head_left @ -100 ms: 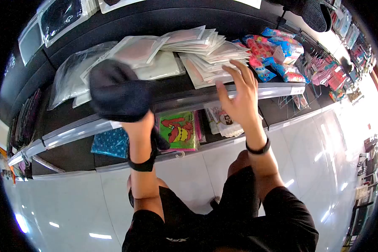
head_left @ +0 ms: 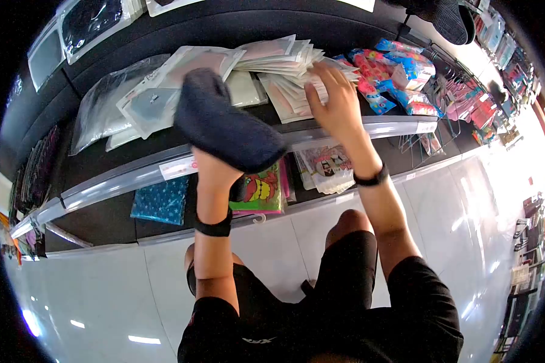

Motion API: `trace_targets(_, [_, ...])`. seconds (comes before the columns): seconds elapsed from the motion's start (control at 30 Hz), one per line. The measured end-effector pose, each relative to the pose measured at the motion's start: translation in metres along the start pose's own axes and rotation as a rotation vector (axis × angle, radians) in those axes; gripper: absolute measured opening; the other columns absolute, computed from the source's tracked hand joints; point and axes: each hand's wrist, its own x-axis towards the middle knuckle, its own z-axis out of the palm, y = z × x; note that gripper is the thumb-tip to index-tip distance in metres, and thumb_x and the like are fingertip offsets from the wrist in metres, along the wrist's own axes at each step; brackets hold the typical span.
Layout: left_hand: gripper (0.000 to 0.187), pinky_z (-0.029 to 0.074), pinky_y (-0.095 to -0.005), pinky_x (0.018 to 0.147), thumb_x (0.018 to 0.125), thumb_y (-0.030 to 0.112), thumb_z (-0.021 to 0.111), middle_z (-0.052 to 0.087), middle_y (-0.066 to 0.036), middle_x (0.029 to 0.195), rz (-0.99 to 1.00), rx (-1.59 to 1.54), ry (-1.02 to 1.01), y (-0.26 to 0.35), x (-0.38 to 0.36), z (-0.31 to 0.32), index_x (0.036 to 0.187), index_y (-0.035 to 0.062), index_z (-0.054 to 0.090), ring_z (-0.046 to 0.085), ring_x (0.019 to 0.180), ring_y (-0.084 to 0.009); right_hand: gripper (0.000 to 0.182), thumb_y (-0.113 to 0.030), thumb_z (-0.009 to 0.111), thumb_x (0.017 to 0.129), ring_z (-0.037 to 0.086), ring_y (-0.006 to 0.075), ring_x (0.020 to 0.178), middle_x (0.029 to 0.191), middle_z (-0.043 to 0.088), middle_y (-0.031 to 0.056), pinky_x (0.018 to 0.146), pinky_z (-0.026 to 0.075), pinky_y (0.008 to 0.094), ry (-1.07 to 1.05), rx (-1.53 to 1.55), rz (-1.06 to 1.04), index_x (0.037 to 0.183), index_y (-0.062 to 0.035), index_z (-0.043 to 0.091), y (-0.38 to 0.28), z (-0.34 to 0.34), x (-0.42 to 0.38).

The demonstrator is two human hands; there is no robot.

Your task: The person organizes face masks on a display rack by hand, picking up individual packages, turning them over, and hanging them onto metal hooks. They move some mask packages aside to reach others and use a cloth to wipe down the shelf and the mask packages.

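Observation:
My left hand point(head_left: 216, 169) grips a dark navy cloth point(head_left: 227, 124), held over the front of the upper shelf. The cloth hides most of the fingers and is bunched, with one end stretching to the right. My right hand point(head_left: 337, 104) is open, fingers spread, over the right part of a fanned stack of flat white packets point(head_left: 284, 57). Behind the cloth lie clear-wrapped packets with grey and pink panels point(head_left: 150, 104).
Pink and blue wrapped packs point(head_left: 399, 75) lie to the right on the shelf. A clear price rail point(head_left: 115, 184) runs along the shelf edge. Below are a blue star-patterned packet point(head_left: 160, 201) and a green cartoon packet point(head_left: 263, 193). Wire hangers point(head_left: 433, 145) stick out at the right.
The left hand and the cloth have moved right, and the cloth has swung round to a longer shape. My right hand has shifted slightly left and up.

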Motion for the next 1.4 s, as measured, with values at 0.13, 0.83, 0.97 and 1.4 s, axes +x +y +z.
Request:
trace_targets(0.13, [0.079,0.034,-0.0479,0.106,0.065,0.033,0.084,0.055,-0.019,0.127,-0.086,-0.35,-0.026,0.015,0.011,0.004,0.129,0.0038,0.049,0.051,0.12,-0.0374,0.032,-0.02,0.062,0.088,0.057,0.0363,0.112,0.12,0.062,0.0156,0.096,0.045,0.045,-0.072,0.094,-0.045,0.116,-0.006,0.06,0.028,0.03,0.034])
trace_targets(0.83, [0.082,0.034,-0.0478,0.108,0.07,0.042,0.078,0.052,-0.017,0.132,-0.538,-1.052,0.029,0.021,-0.04,-0.056,0.135,0.0063,0.045,0.049,0.122,-0.0356,0.034,-0.041,0.072,0.08,0.059,0.0283,0.102,0.103,0.059,0.0086,0.087,0.05,0.0389,-0.314,-0.064,0.16,0.102,-0.0152,0.076,0.025,0.043,0.044])
trace_targets(0.97, [0.082,0.033,-0.0478,0.108,0.071,0.044,0.076,0.051,-0.016,0.132,-0.545,-1.098,0.052,0.016,-0.024,-0.059,0.136,0.0068,0.044,0.049,0.123,-0.0353,0.02,-0.029,0.066,0.088,0.06,0.0263,0.096,0.097,0.057,0.0045,0.079,0.052,0.0406,-0.255,-0.057,0.088,0.089,-0.0098,0.074,0.024,0.038,0.036])
trace_targets(1.4, [0.082,0.033,-0.0481,0.109,0.074,0.05,0.072,0.049,-0.015,0.135,-0.447,-1.19,0.041,-0.006,0.011,-0.044,0.139,0.0084,0.042,0.048,0.124,-0.0342,0.012,-0.018,0.062,0.092,0.064,0.0319,0.065,0.091,0.06,0.0091,0.054,0.054,0.0399,0.085,-0.131,-0.095,0.094,-0.0069,0.057,-0.034,0.055,0.038])
